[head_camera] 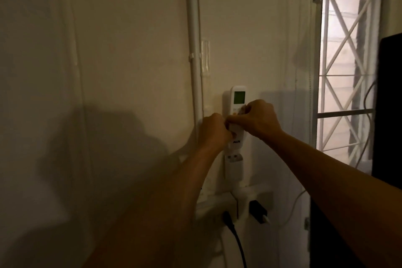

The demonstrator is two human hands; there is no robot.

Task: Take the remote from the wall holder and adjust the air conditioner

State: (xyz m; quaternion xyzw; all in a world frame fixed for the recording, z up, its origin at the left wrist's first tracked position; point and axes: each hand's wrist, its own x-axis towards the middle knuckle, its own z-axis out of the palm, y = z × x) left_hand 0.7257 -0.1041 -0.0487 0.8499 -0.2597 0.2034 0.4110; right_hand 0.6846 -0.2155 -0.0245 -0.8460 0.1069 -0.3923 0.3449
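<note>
On a smooth cream wall (130, 50), both hands, left hand (214, 131) and right hand (260, 119), are closed around the white remote (238, 98); below them probably sits its plastic holder (233, 167).

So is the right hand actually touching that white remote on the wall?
Touching. The head view shows the right hand with its fingers curled over the front of the remote, just below its green screen, with no gap visible.
</note>
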